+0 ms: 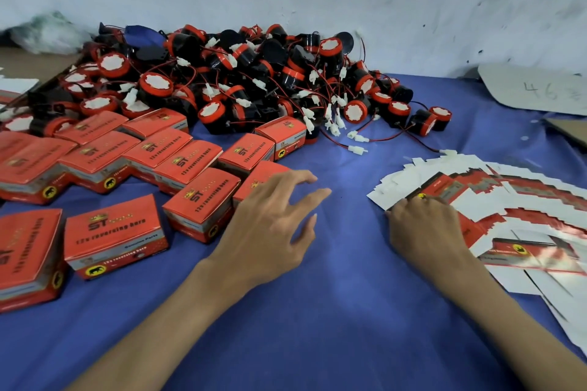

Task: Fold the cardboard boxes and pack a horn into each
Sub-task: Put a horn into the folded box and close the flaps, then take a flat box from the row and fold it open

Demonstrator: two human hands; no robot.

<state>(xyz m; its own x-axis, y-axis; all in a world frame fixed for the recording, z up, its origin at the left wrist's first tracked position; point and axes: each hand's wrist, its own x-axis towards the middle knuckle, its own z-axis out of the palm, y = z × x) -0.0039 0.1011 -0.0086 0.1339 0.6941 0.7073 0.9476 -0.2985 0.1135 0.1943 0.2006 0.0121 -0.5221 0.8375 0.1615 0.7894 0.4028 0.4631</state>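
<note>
A blue-covered desk [317, 327] carries a heap of black-and-red horns [241, 79] at 12 o'clock against the wall, closed red boxes [117, 232] spread from 9 to 10 o'clock, and a fan of flat boxes [524, 200] at 3 o'clock. The left hand [270, 228] hovers near the middle, its grip wide open, fingers spread and holding nothing. The right hand [425, 228] curls its fingers down onto the fan's near-left end; whether its grip has pinched a sheet I cannot tell.
</note>
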